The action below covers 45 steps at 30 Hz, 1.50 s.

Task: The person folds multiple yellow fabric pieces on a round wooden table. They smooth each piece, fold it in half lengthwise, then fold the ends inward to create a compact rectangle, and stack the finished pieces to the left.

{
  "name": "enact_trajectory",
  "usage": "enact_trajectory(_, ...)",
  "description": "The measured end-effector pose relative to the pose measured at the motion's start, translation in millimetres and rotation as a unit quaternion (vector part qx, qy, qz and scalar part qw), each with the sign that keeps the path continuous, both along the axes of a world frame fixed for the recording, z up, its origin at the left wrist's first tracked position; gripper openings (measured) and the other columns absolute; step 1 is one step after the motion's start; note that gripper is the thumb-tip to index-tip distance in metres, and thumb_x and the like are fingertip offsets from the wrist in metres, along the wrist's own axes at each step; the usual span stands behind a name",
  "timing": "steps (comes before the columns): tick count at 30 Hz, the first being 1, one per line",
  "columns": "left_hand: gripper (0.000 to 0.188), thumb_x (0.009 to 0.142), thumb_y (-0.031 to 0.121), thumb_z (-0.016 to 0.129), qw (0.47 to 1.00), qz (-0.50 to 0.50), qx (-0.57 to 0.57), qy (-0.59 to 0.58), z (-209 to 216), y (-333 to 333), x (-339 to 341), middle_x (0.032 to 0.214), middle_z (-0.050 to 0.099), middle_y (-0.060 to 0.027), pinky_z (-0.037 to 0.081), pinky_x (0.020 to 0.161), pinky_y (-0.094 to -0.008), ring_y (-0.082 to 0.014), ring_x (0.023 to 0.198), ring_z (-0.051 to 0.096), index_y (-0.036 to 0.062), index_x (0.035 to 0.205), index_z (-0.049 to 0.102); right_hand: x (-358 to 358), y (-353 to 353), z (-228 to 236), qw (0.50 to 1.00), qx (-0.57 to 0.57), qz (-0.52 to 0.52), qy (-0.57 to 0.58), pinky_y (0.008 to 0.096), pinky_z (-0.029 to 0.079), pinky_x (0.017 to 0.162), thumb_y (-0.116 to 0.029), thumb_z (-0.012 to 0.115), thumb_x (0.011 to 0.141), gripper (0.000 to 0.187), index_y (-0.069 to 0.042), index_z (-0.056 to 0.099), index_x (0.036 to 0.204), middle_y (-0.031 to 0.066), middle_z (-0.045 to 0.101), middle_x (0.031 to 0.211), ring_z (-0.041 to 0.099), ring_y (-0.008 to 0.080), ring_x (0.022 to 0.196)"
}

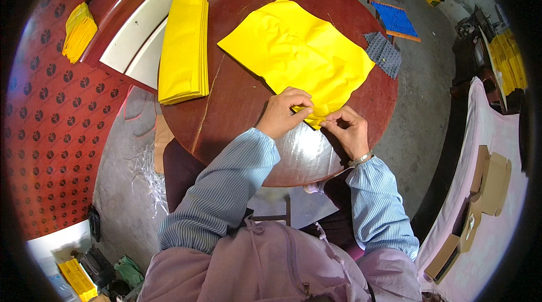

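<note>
A creased yellow sheet (302,48), thin and cloth-like, lies spread across the round dark-red table (237,149). Its near corner is bunched between my two hands. My left hand (285,113) pinches the left side of that corner with thumb and fingers. On the other side, the thumb and fingertips of my right hand (349,131) close on the corner's edge. I cannot tell exactly how the material is gathered under the fingertips. To the left on the table rests a neat stack of folded yellow sheets (184,48).
A grey bumpy mat (384,55) overhangs the table's right edge, near a blue-topped stool (396,20). More folded yellow bundles lie on the red patterned cover (80,32) at left. Open cardboard boxes (486,189) sit on pink cloth at right. Clear plastic strands (151,172) litter the floor.
</note>
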State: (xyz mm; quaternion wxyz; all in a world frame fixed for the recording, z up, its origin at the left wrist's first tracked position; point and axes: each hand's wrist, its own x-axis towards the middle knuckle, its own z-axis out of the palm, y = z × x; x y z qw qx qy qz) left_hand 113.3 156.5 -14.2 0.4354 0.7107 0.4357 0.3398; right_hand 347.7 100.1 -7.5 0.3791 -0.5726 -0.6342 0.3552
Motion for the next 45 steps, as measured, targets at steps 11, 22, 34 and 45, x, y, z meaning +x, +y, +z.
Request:
enact_trajectory(11,0.027,0.081,-0.003,0.083,0.998,-0.059,-0.007,-0.005,6.3,2.4,-6.9,0.125,0.071,-0.0084,0.055,0.113,-0.0378,-0.0269,0.124,0.066,0.0072,0.106,0.078,-0.9,0.5,-0.7,1.0,-0.014,-0.008,0.017,0.0276,0.057,0.081,-0.006,0.09,0.087,0.017,-0.001,0.078,0.099,0.0029,0.073,0.096,0.069,0.0122,0.087)
enact_trajectory(22,0.022,0.084,0.003,0.088,0.998,-0.004,0.056,0.021,-1.0,-5.8,5.1,0.12,0.074,-0.0099,0.058,0.106,-0.0367,-0.0268,0.118,0.071,0.0055,0.103,0.077,-0.9,0.5,-10.5,0.997,-0.008,-0.025,0.075,0.0257,0.052,0.068,-0.009,0.091,0.086,0.02,-0.004,0.08,0.102,0.0009,0.07,0.088,0.063,0.0091,0.075)
enact_trajectory(34,0.014,0.092,0.01,0.084,1.0,0.019,0.001,-0.001,-1.2,-1.6,3.4,0.124,0.075,-0.0129,0.058,0.106,-0.0374,-0.0286,0.116,0.073,0.0036,0.102,0.078,0.4,-0.5,-0.3,0.997,0.069,0.016,-0.007,0.0282,0.054,0.071,-0.008,0.089,0.087,0.014,-0.001,0.081,0.096,0.0055,0.075,0.091,0.066,0.0129,0.076)
enact_trajectory(45,0.017,0.09,0.006,0.084,0.998,-0.037,0.041,0.02,-1.7,-1.1,-2.8,0.129,0.072,-0.0124,0.057,0.108,-0.0388,-0.0275,0.122,0.069,0.0058,0.106,0.077,1.5,1.2,-6.2,0.999,-0.007,-0.012,0.034,0.027,0.057,0.08,-0.006,0.09,0.088,0.015,-0.003,0.079,0.098,0.0031,0.076,0.096,0.069,0.0118,0.085)
